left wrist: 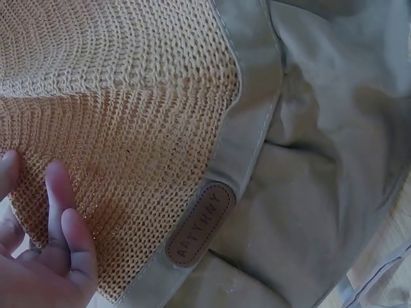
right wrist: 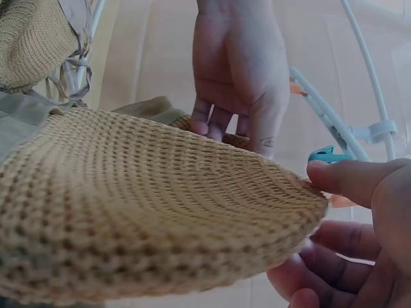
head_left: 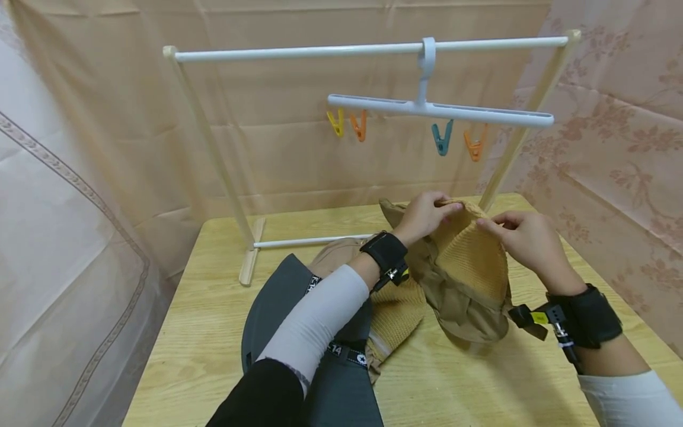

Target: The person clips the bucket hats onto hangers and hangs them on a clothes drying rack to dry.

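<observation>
A sun hat with a tan knitted crown and a khaki cloth brim is held up over the table's right side. My left hand pinches the top edge of the crown between thumb and fingers. At the crown's right edge, my right hand pinches the knit, its thumb on top in the right wrist view. A brown label shows on the hat's band in the left wrist view. Under my left forearm lie a dark grey hat with a lettered black band and a second knitted hat.
A white rail on pale wooden posts stands across the table. From it hangs a light blue hanger with yellow, orange and teal clips. Beige cloth drapes behind.
</observation>
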A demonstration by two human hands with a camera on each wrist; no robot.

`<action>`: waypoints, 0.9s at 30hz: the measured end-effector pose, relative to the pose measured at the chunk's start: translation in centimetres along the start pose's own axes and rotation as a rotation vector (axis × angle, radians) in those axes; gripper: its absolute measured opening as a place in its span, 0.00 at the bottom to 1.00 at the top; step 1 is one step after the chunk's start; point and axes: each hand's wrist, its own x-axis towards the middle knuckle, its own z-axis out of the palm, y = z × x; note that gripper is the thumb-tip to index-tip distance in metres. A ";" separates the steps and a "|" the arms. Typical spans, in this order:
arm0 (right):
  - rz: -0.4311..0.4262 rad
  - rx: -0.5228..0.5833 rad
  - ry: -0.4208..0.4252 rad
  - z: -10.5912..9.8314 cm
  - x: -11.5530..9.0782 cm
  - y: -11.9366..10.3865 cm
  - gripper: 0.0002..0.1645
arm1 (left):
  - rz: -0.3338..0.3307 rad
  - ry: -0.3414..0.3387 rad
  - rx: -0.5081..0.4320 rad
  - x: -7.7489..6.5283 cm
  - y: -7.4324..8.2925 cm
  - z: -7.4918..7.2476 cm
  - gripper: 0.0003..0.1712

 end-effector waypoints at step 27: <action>-0.073 -0.130 0.336 -1.3 6.1 -4.1 0.39 | 0.001 0.082 -0.083 -1.0 -0.5 -0.7 0.14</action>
